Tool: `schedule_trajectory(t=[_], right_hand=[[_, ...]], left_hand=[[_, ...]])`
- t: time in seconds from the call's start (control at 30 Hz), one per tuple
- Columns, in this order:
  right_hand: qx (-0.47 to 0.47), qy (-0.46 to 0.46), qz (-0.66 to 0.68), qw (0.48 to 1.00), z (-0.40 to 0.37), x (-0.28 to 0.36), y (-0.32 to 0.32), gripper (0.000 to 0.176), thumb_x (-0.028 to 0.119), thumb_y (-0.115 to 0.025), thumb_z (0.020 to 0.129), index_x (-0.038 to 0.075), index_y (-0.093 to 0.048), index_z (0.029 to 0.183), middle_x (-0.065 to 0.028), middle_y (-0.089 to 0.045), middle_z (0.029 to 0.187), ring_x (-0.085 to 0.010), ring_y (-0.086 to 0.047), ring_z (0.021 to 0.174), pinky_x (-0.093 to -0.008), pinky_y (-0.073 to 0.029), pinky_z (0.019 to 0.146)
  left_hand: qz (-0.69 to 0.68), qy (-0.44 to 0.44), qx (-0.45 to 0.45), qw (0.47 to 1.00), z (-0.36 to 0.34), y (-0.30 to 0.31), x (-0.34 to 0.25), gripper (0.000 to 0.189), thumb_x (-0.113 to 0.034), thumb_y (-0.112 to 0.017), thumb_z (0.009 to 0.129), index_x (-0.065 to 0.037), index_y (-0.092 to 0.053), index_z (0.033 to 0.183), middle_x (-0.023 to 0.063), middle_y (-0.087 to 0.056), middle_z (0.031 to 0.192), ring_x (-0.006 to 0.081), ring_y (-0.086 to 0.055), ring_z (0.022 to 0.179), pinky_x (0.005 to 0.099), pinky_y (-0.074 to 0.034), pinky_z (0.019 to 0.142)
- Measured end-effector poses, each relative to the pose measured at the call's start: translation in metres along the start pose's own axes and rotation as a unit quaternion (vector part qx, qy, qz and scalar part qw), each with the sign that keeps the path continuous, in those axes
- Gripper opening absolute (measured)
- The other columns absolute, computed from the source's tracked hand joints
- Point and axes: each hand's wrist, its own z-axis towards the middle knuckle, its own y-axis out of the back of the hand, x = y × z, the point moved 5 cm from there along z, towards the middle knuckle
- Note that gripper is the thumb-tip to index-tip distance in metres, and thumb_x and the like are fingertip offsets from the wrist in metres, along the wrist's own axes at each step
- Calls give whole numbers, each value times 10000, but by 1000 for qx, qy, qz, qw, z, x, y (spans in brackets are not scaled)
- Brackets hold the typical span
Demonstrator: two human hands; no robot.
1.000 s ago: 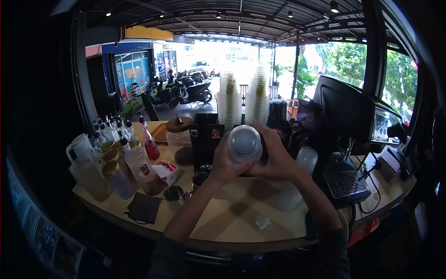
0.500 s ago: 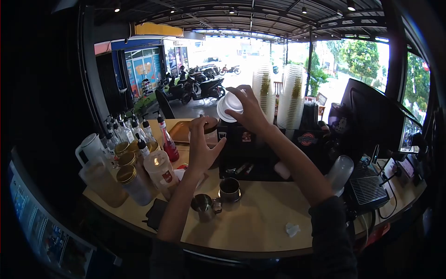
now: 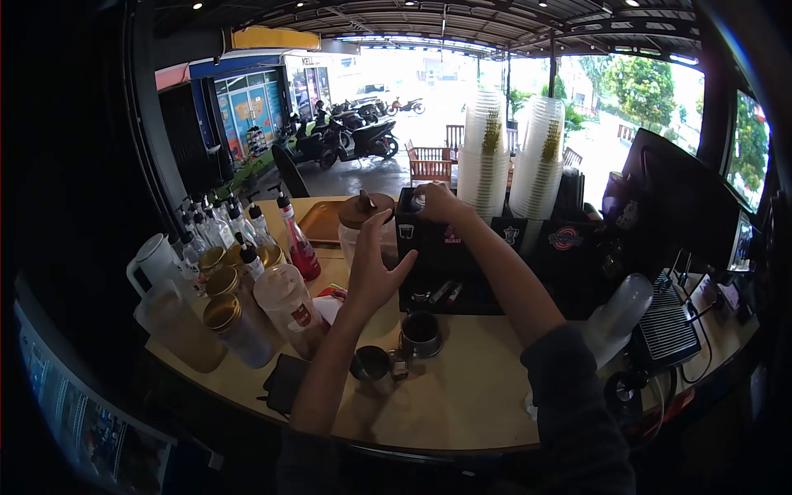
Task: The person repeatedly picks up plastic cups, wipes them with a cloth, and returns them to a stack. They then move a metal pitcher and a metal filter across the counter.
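Observation:
My right hand [image 3: 439,204] reaches into the top left opening of a black organizer box [image 3: 487,285], its fingers curled around pale plastic lids [image 3: 419,200], mostly hidden by the hand and the box edge. My left hand [image 3: 378,268] is raised, thumb and fingers spread, holding nothing. It hovers in front of a clear jar with a brown lid [image 3: 365,209]. Below it on the counter are a metal pitcher [image 3: 370,364] and a metal cup [image 3: 421,330] on a round base.
Two tall stacks of clear cups [image 3: 485,157] rise behind the box. Syrup pump bottles [image 3: 299,239], gold-lidded jars [image 3: 224,315] and a plastic jug [image 3: 290,301] crowd the left. At right are a monitor [image 3: 672,198] and a drip grate [image 3: 665,332]. A dark pouch [image 3: 285,383] lies front left.
My right hand has lowered the plastic lids from above the box into its left opening. My left hand stays spread near the jar, a little further right. The view has shifted slightly.

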Motion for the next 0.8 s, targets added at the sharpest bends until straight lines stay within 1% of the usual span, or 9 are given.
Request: schedule_trajectory(t=[0.23,0.37,0.47,0.5,0.57,0.63,0.7,0.73,0.8], right_hand=[[59,-21,0,998,-8,15,4,468,260,-706,663,7,-648,1052,-213,-654,1004,-322,-640,928,-383,-487,871],[-76,26,-2,997,-43,19,35,370,224,-680,707,-25,-652,980,-243,-651,914,-326,-643,864,-379,-496,790],[-194,99,66,974,-108,47,78,308,170,-665,756,-36,-632,983,-194,-628,856,-310,-633,800,-392,-493,736],[-191,93,61,975,-131,52,87,308,170,-665,756,-36,-632,983,-194,-628,856,-310,-633,800,-392,-493,736],[-180,112,12,977,-177,58,106,256,162,-656,780,-17,-624,960,-170,-617,888,-288,-633,803,-379,-492,714],[-204,116,-13,972,-230,59,125,218,140,-665,774,-8,-617,927,-152,-605,877,-275,-623,794,-368,-489,695],[-227,120,-33,966,-280,57,143,182,117,-674,769,1,-609,894,-135,-592,866,-261,-614,785,-357,-487,677],[-262,86,17,961,-305,51,155,151,91,-671,754,14,-591,856,-117,-559,826,-259,-593,756,-356,-476,670],[-348,59,35,935,-349,30,177,168,42,-685,722,23,-557,829,-88,-507,782,-225,-540,702,-330,-439,631]], left_hand=[[2,9,10,1000,-4,5,-14,667,-203,-697,772,-35,-358,1321,168,-408,1305,316,-405,1234,404,-335,1027],[-26,-13,-8,1000,-6,-5,-52,608,-178,-690,778,-28,-398,1291,165,-461,1256,300,-460,1188,400,-360,1006],[-101,5,63,993,-13,-28,-77,447,-146,-675,809,-21,-498,1200,113,-605,1090,216,-583,1042,353,-435,905],[-110,6,65,992,-18,-39,-82,447,-146,-675,809,-21,-498,1200,113,-605,1090,216,-583,1042,353,-435,905],[-239,62,170,954,-32,-84,-86,445,-166,-679,818,-16,-501,1197,100,-614,1077,179,-588,1025,324,-461,864],[-251,62,224,940,-43,-127,-100,490,-197,-698,809,-9,-488,1211,97,-602,1107,163,-590,1013,297,-476,846],[-347,59,292,889,-62,-174,-119,592,-240,-721,792,-19,-436,1261,102,-556,1193,192,-550,1098,339,-448,916],[-355,56,298,885,-70,-194,-127,592,-240,-721,792,-19,-436,1261,102,-556,1193,192,-550,1098,339,-448,916],[-394,83,289,869,-86,-230,-141,870,-337,-810,679,-44,-343,1353,143,-455,1321,257,-473,1202,398,-390,986]])
